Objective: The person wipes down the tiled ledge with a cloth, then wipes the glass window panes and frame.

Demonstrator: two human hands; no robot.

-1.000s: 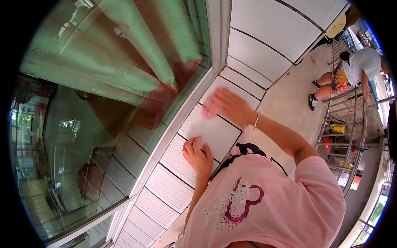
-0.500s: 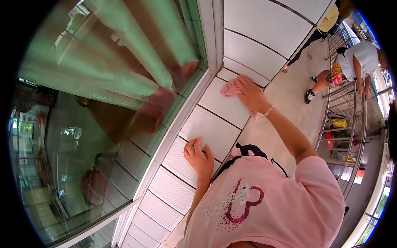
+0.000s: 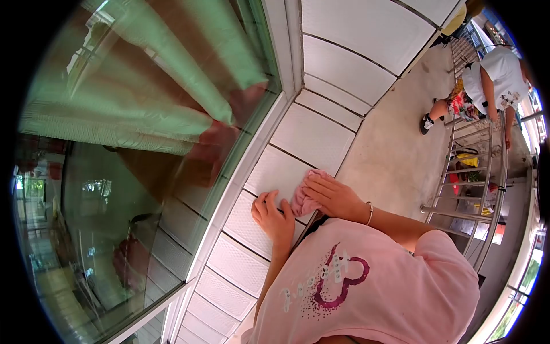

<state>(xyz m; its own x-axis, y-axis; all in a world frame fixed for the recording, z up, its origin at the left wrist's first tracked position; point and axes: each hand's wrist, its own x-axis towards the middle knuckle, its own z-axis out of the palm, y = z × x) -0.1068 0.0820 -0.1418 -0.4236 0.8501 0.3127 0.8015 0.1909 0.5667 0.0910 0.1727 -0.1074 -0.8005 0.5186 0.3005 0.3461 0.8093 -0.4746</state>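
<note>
A pink cloth (image 3: 305,196) lies bunched on the white tiled ledge (image 3: 281,169), under the fingers of my right hand (image 3: 335,198), which presses it near the ledge's outer edge. Just to its left, my left hand (image 3: 274,219) rests on the tiles with its fingers bent and apart, holding nothing. Beside the ledge runs the white window frame (image 3: 232,202), with green-tinted glass (image 3: 120,200) beyond it.
Green curtains (image 3: 172,74) hang behind the glass. White tiles (image 3: 344,69) cover the wall at the top. At the right, a person in a white top (image 3: 504,71) stands by a metal railing (image 3: 495,189) above the concrete floor (image 3: 395,137).
My right hand has brought the cloth from the far end of the ledge back beside my left hand, which has hardly moved. The person by the railing has shifted their arms and body.
</note>
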